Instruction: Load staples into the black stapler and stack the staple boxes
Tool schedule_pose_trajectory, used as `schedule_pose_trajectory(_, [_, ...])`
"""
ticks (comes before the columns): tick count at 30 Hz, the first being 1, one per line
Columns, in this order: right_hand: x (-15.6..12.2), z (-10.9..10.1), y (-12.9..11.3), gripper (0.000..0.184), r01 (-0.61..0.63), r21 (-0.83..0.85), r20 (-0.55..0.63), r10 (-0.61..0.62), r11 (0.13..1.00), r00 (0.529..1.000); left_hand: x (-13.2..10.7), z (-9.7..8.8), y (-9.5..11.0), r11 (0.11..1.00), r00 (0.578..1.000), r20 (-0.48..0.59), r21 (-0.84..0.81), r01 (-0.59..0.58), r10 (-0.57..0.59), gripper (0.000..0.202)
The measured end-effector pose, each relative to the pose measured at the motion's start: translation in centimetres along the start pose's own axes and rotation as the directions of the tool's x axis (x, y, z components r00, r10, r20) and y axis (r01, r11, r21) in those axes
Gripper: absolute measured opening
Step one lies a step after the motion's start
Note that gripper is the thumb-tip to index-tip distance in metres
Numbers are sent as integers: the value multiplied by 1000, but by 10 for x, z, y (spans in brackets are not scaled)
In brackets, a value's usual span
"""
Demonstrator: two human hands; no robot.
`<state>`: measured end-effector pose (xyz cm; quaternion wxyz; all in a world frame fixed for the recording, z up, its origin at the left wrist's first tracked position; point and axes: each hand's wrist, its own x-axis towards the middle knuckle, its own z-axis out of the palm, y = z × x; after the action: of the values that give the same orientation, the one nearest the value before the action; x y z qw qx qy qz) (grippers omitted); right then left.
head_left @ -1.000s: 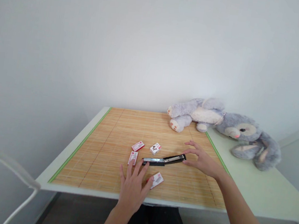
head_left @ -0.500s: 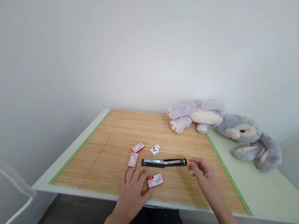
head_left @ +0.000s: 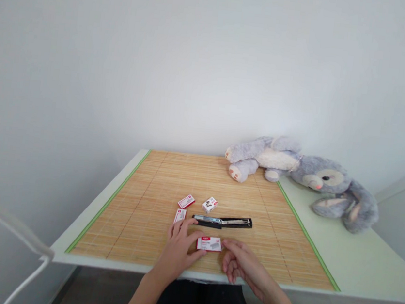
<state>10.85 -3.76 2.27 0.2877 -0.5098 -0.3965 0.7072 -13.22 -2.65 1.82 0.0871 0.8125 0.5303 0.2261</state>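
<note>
A red-and-white staple box (head_left: 209,243) lies on the bamboo mat near its front edge. My left hand (head_left: 180,248) holds the left end of this box between thumb and forefinger, its other fingers stretched forward on the mat. At the box's right end is my right hand (head_left: 243,263), thumb and forefinger closed against the edge and the other fingers curled. Just beyond them, an opened-out black stapler (head_left: 222,221) shows its metal magazine. Two more red-and-white boxes (head_left: 186,201) lie to its left, one partly behind my left fingers. A small white box with a dark picture (head_left: 210,204) sits behind the stapler.
The bamboo mat (head_left: 199,176) with green edging covers much of the white table (head_left: 357,267). A grey plush rabbit (head_left: 278,160) lies on its side along the back right, against the wall. A white cable or tube (head_left: 7,227) curves in at lower left.
My right hand has moved left and nearer, from beside the stapler to the staple box's right end. The box has turned to lie level, and my left hand has closed on it.
</note>
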Motion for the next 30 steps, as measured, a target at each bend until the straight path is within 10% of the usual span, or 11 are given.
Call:
schedule_pose_trajectory(3, [4,-14,2,50,89,-253,-80,-112,963,990,-3,-1,-5,1000,1000,-7,-14,21,-21,46])
schedule_pose_trajectory(7, [6,-23,-1,43,309,-652,-68,-460,693,886,-3,-9,-14,999,1000,-1,-26,26,-26,42])
schedule_pose_trajectory(15, [11,-15,-10,30,260,-839,12,-461,478,887,-1,-13,-35,1000,1000,17,-24,-3,4,36])
schedule_pose_trajectory(23, [-1,-27,-19,43,184,-868,1,-371,460,929,-10,-8,-47,1000,1000,-24,-10,-9,9,40])
schedule_pose_trajectory(30, [15,3,-34,58,344,-578,13,-412,740,911,0,0,-38,998,994,-107,64,4,2,75])
